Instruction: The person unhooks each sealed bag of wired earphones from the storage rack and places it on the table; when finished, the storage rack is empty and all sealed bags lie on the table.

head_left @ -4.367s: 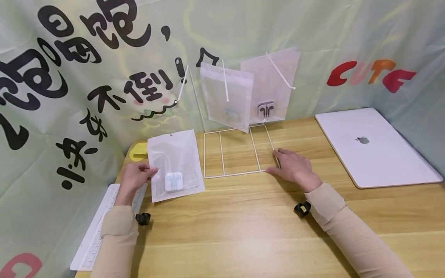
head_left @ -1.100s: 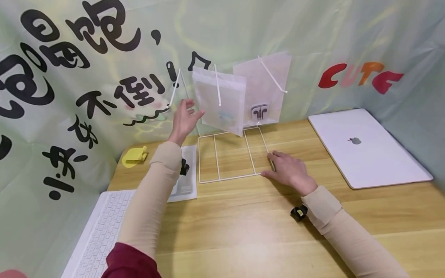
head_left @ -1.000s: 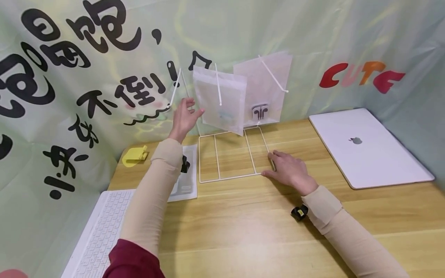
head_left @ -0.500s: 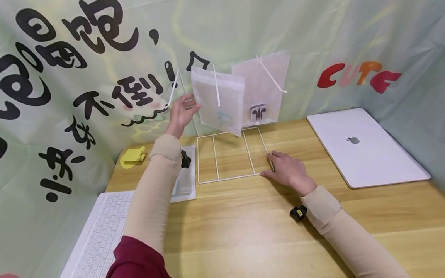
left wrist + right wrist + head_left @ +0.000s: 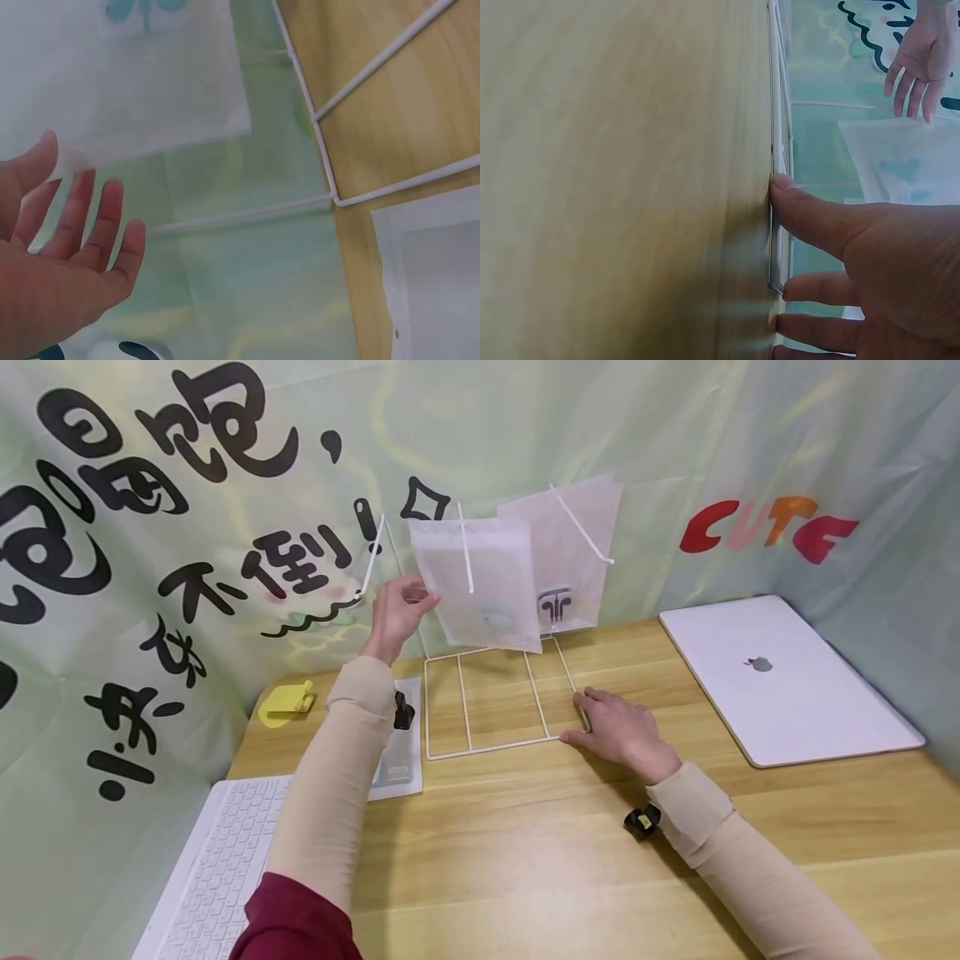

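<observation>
In the head view a white wire rack (image 5: 500, 748) stands on the wooden table, with prongs sticking out at its top. Two pale bags hang from it. The nearer bag (image 5: 480, 585) shows a faint blue print; the bag behind it (image 5: 573, 552) carries a dark earphone picture. My left hand (image 5: 396, 617) pinches the nearer bag's left edge between thumb and index finger, the other fingers spread loosely. My right hand (image 5: 618, 731) holds the rack's front right base corner, thumb at the front bar and fingers at the side bar.
Another pale bag (image 5: 405, 760) lies flat left of the rack, partly hidden by my left arm. A yellow clip-like piece (image 5: 285, 702) sits behind it. The white keyboard (image 5: 232, 852) is at left, a closed laptop (image 5: 795, 685) at right. A printed cloth (image 5: 637, 427) hangs behind.
My left hand has left the flat bag and gone up to the hanging one. Over the last half second that bag has turned to face forward. The right hand stays at the rack.
</observation>
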Demonstrator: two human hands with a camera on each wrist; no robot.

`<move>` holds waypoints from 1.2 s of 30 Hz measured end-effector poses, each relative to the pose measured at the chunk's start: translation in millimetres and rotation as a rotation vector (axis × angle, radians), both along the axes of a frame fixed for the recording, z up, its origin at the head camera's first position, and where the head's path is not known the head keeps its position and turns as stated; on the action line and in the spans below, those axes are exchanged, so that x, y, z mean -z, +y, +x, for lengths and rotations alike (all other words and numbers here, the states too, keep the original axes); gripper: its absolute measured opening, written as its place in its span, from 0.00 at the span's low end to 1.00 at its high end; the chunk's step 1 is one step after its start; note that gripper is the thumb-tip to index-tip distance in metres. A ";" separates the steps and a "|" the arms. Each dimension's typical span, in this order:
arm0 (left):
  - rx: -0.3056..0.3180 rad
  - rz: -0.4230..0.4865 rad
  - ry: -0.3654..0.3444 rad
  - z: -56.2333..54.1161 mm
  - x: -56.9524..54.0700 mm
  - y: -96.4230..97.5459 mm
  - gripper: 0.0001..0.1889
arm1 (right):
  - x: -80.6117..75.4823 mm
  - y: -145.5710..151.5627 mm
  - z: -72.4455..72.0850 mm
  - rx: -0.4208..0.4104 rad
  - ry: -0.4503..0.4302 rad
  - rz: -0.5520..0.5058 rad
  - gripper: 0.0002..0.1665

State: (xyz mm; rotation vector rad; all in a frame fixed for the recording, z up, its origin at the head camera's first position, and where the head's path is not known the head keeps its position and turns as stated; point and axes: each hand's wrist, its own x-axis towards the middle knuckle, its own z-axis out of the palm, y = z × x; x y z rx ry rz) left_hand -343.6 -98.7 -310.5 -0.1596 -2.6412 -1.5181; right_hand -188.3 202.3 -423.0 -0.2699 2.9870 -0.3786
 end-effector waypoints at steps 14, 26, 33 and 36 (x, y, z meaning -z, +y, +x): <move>0.048 -0.102 0.103 14.5 2.8 -5.5 0.10 | 0.5 -1.2 1.0 0.004 0.002 -0.012 0.46; 0.083 -0.045 0.140 30.4 4.4 -15.1 0.09 | 0.3 -1.3 1.2 0.006 -0.008 -0.018 0.46; 0.082 0.001 0.128 44.6 3.2 -17.7 0.08 | 0.7 -1.2 0.6 0.010 -0.008 -0.027 0.46; 0.089 0.012 0.150 51.4 2.9 -18.6 0.08 | 0.3 -0.8 0.7 0.010 -0.005 -0.027 0.46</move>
